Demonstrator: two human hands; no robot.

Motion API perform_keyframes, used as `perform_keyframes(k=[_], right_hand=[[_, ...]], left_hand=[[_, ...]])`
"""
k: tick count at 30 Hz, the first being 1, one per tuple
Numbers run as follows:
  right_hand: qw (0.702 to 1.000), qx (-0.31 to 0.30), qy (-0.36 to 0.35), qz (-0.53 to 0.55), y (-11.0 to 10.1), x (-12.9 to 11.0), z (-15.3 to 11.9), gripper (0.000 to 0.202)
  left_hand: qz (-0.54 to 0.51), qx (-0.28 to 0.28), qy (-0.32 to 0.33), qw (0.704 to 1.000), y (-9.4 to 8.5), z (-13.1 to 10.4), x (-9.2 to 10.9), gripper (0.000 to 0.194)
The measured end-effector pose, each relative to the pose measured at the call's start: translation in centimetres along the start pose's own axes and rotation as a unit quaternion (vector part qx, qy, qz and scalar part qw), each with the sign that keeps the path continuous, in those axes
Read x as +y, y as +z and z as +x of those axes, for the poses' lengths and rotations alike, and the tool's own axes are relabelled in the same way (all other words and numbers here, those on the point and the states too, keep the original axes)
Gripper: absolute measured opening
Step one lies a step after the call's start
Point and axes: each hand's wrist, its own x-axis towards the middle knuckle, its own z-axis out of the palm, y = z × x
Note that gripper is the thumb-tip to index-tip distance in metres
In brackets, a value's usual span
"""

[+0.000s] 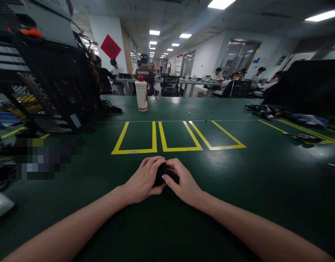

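A small black object (160, 175) is held between my two hands, low over the green table (167, 225). Its kind does not show, since fingers cover most of it. My left hand (145, 178) wraps round it from the left, thumb at the near side and fingers over the top. From the right, my right hand (183, 182) closes on the same object, with its thumb and fingertips against that side. Just beyond the hands lie yellow tape outlines (134, 151) on the table top.
Behind the tape stands a white tumbler (142, 96) with a red lid. An open computer case (60, 87) fills the far left, cables beside it. At right lie a screwdriver (306, 138) and dark cables (265, 110). Several people sit at tables farther back.
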Motion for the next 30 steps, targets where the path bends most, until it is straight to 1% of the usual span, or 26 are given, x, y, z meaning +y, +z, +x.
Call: perform_keyframes(k=[6, 12, 16, 19, 23, 26, 30], right_hand=[[1.000, -0.018, 0.014, 0.016, -0.16, -0.36, 0.02, 0.025], [1.000, -0.003, 0.003, 0.026, 0.00, -0.07, 0.03, 0.020], [1.000, 0.011, 0.005, 0.014, 0.16, 0.24, -0.05, 0.026], [1.000, 0.006, 0.009, 0.003, 0.12, 0.20, -0.05, 0.031], [1.000, -0.005, 0.011, -0.013, -0.07, -0.05, 0.02, 0.024], [1.000, -0.011, 0.013, -0.003, -0.11, -0.14, 0.03, 0.025], [1.000, -0.009, 0.011, 0.013, 0.01, -0.04, -0.03, 0.020]], left_hand=[[0.003, -0.003, -0.002, 1.000, -0.12, -0.07, 0.07, 0.065], [0.003, 0.004, 0.003, 1.000, -0.10, -0.06, 0.06, 0.063], [0.001, 0.011, 0.006, 1.000, -0.04, -0.02, 0.07, 0.063], [-0.002, 0.009, 0.003, 1.000, -0.07, -0.01, 0.12, 0.063], [-0.001, 0.005, 0.001, 1.000, -0.09, -0.03, 0.10, 0.063], [-0.001, 0.002, 0.002, 1.000, -0.05, -0.05, 0.05, 0.064], [0.001, 0.005, 0.002, 1.000, 0.06, -0.05, -0.02, 0.065]])
